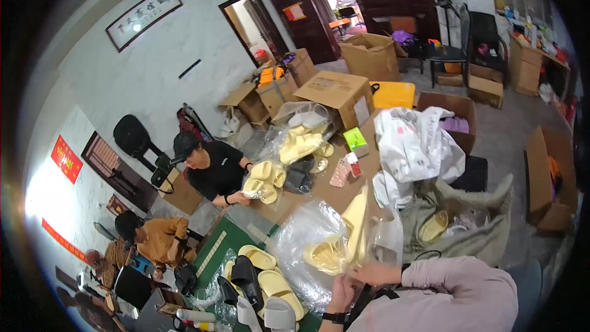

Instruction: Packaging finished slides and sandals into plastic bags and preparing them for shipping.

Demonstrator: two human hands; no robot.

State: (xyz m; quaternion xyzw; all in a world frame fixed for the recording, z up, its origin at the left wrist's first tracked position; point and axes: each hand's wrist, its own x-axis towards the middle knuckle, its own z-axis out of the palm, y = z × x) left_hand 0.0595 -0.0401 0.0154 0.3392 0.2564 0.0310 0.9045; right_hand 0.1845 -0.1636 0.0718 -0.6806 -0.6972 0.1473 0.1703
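Observation:
A pair of pale yellow slides (327,254) lies in a clear plastic bag (304,233) before me, one slide standing on its side. At the bag's near edge, my left hand (341,293) and my right hand (376,273) are close together, fingers closed on the plastic. The exact grip is small and partly hidden. To the left sits a pile of loose slides: yellow ones (279,289), black ones (247,276) and grey ones (278,315). Across the table, a person in a black shirt (215,169) holds bagged yellow slides (265,179).
Bagged yellow slides (302,146), a pink pack (340,173) and a green box (355,140) lie on the brown table. A white sack (415,141) and an open woven sack (473,227) stand at right. Cardboard boxes (338,91) crowd the back. Another person (160,238) sits at left.

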